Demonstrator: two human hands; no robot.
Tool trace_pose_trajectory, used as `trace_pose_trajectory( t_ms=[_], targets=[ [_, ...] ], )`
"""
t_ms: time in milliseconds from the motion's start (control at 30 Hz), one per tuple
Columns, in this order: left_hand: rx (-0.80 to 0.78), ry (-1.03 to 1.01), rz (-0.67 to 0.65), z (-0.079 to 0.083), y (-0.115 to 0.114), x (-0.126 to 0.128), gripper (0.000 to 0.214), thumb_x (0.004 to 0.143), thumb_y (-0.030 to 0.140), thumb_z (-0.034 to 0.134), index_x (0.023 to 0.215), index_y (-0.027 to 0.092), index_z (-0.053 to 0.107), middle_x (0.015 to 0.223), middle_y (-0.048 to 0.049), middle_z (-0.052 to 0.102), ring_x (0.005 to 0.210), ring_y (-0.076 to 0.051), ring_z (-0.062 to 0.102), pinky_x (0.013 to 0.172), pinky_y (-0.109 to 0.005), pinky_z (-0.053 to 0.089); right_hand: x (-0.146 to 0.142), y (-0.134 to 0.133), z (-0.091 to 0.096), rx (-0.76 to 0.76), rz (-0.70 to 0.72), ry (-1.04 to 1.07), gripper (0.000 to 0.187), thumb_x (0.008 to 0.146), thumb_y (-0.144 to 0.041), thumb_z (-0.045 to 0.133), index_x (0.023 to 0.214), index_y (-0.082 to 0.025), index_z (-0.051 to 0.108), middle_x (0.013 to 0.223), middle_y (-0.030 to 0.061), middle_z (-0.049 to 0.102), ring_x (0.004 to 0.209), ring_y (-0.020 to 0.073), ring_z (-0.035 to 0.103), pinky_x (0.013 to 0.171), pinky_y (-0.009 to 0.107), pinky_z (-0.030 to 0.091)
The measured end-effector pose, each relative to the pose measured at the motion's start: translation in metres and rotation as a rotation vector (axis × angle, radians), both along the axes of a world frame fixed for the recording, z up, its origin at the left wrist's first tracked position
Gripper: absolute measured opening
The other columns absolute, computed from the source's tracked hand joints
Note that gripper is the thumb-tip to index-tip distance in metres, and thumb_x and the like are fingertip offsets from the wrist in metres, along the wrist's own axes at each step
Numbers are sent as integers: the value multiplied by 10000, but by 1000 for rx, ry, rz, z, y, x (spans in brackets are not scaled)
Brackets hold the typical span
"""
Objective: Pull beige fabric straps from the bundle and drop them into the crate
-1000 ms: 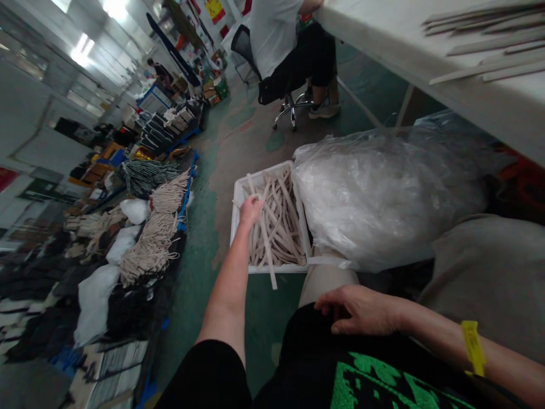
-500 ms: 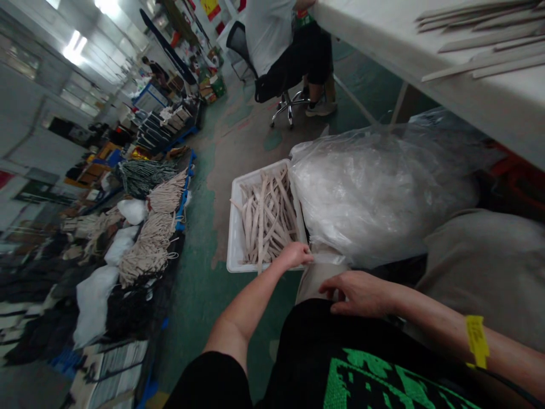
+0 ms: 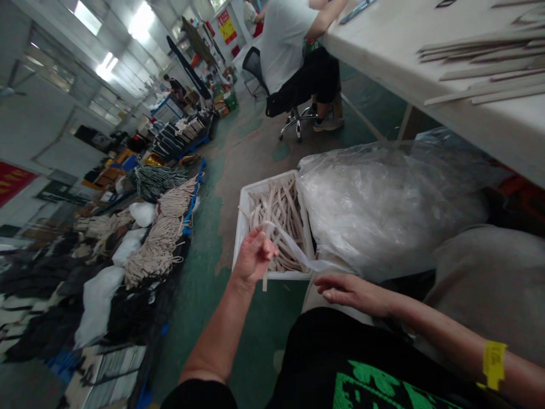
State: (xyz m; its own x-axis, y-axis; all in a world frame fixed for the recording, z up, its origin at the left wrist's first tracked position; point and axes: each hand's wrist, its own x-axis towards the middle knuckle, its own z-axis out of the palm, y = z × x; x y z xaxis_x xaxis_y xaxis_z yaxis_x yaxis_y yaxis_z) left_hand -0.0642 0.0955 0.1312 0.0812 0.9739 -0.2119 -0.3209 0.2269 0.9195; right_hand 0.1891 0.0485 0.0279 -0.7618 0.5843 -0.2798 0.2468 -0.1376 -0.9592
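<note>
My left hand (image 3: 255,254) is raised over the near edge of a white plastic bin (image 3: 238,230), its fingers pinched on one end of a translucent white strip (image 3: 293,245). From there the strip sags right towards my lap, across the bin's contents. Inside the bin lies a tangled heap of beige fabric strips (image 3: 283,207). My right hand (image 3: 353,292) hovers at my thigh, fingers stretched out and holding nothing, close to the strip's far end. That far end lies by the large clear plastic bag (image 3: 366,199), where its exact finish is hard to make out.
A white-topped table (image 3: 392,51) with flat beige strips (image 3: 481,62) stands at upper right. Beyond the bin, a person sits on a wheeled office chair (image 3: 272,105). Bundled cords (image 3: 149,250) and white sacks (image 3: 100,301) line the left side. A grey sack (image 3: 489,278) is at my right.
My left hand has moved left and up from the bin's right corner, drawing the translucent strip out across the bin. My right hand's fingers have straightened. The view has shifted slightly.
</note>
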Motion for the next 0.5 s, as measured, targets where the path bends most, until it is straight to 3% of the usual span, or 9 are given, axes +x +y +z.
trace_pose_trajectory(
  t_ms=[167,267,333,400,500],
  targets=[
    [-343,-99,-153,-49,-55,46,425,682,434,873,929,151,674,583,35,611,508,-99,575,571,-231,477,-8,-6,2,-361,-169,386,782,931,-791,421,1484,-256,556,1458,145,624,1303,321,609,1067,509,478],
    [-416,-163,-166,-70,-82,66,428,677,427,875,918,143,665,609,14,641,541,-108,599,604,-236,499,-6,-2,3,-456,-363,527,742,906,-780,502,1453,-285,580,1433,132,649,1304,322,607,1086,517,455],
    [-421,-170,-170,-75,-93,74,421,688,430,864,907,136,657,622,1,656,556,-120,616,629,-251,512,-2,4,4,-433,-509,487,696,840,-751,636,1341,-269,668,1331,130,711,1202,322,665,1035,490,492],
    [-437,-143,-193,-75,-99,78,423,685,434,863,888,129,652,648,-14,676,579,-136,641,661,-271,523,4,11,4,-338,-622,369,615,764,-727,733,1114,-222,763,1086,110,780,969,276,722,901,419,550],
    [-452,-60,-266,-76,-97,81,457,662,435,882,911,111,677,776,-64,732,700,-166,690,735,-285,522,9,18,3,-208,-684,251,507,719,-699,781,780,-196,756,684,13,676,620,157,598,633,299,510]
  ],
)
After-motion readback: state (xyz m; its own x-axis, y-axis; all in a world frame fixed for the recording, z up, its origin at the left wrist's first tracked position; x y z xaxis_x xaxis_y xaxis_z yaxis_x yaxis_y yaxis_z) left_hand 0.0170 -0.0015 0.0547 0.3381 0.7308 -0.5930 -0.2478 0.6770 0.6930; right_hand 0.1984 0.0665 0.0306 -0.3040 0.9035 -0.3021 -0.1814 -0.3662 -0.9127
